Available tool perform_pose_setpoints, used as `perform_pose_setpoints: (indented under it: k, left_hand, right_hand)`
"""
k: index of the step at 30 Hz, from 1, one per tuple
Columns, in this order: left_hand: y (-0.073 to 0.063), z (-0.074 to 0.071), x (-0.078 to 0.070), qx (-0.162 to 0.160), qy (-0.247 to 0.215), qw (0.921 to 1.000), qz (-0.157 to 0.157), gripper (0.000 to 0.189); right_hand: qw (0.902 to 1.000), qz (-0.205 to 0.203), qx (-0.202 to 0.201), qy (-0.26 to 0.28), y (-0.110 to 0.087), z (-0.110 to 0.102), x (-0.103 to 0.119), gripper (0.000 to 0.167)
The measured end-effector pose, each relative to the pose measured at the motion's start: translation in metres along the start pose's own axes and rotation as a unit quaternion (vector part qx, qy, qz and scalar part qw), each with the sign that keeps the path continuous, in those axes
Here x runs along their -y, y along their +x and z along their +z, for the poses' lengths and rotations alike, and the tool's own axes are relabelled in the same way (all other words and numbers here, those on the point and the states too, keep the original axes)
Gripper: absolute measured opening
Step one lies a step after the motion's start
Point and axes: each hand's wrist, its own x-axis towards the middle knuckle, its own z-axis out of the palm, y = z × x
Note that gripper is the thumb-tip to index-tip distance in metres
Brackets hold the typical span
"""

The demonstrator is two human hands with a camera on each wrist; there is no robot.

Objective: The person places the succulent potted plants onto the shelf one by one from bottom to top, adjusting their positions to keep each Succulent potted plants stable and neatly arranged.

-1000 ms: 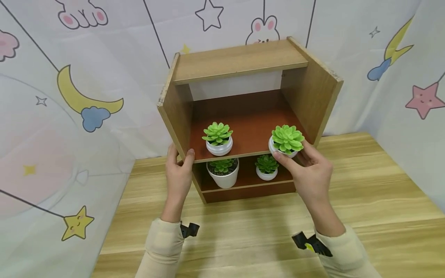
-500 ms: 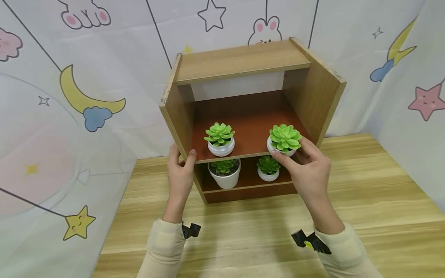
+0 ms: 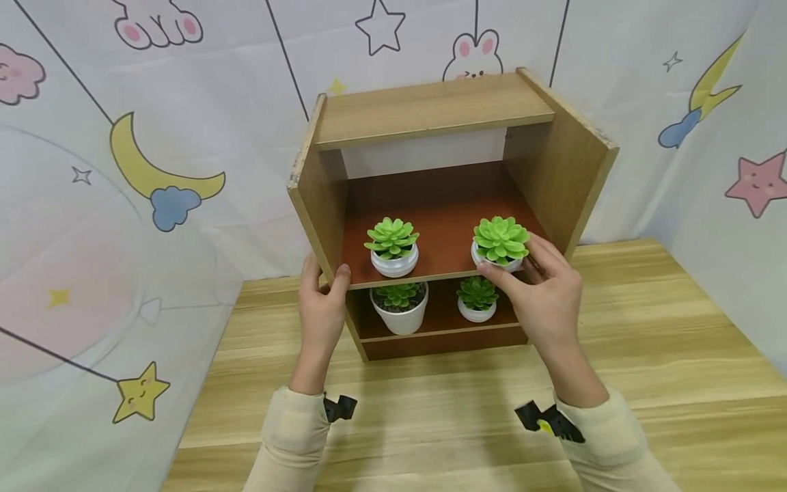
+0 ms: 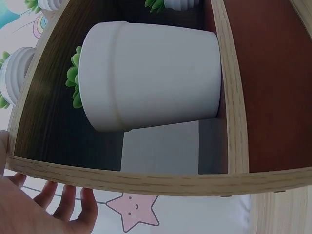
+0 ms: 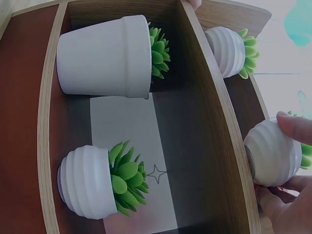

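Observation:
A small wooden shelf unit (image 3: 436,348) stands on the table. My left hand (image 3: 321,318) grips its left side panel, thumb in front and fingers behind. My right hand (image 3: 550,301) pinches the white ribbed pot of a bright green succulent (image 3: 501,240), thumb on the near side. This pot is at the upper board's front right edge; in the right wrist view its base (image 5: 270,153) is close to that edge. Another potted succulent (image 3: 394,249) sits at the front left of the same board.
The lower compartment holds a larger white pot with a succulent (image 3: 399,311) on the left and a small potted succulent (image 3: 477,301) on the right. A cartoon-printed cloth (image 3: 233,102) hangs close behind the unit. Wood-grain tabletop (image 3: 443,417) spreads in front.
My right hand has brought the succulent slightly left and inward over the upper board. The left hand keeps its hold on the side panel. The whole head view has shifted a little.

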Motion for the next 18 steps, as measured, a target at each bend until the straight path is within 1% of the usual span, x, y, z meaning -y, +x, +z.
perform_pose_setpoints:
  k: [3,6,9,13,18]
  left_hand:
    - [0.000,0.001,0.000,0.000,0.005,1.0000,-0.004,0.047]
    - [0.000,0.001,-0.005,-0.002,0.005,0.9999,-0.010,0.048]
    - [-0.002,0.003,-0.021,-0.002,0.011,0.9998,-0.017,0.047]
    - [-0.005,0.004,-0.039,-0.001,0.013,0.9997,-0.021,0.046]
    - [-0.005,0.004,-0.040,0.000,0.012,0.9997,-0.022,0.047]
  right_hand:
    - [1.0000,0.003,0.002,0.000,0.001,0.001,0.000,0.054]
    - [1.0000,0.002,0.001,0.006,0.002,0.002,-0.001,0.054]
    - [0.9999,-0.001,-0.001,0.011,0.003,0.003,-0.003,0.055]
    - [0.9999,0.005,-0.003,0.016,0.006,0.004,-0.004,0.057]
    - [0.9998,0.017,-0.005,0.013,0.008,0.005,-0.003,0.059]
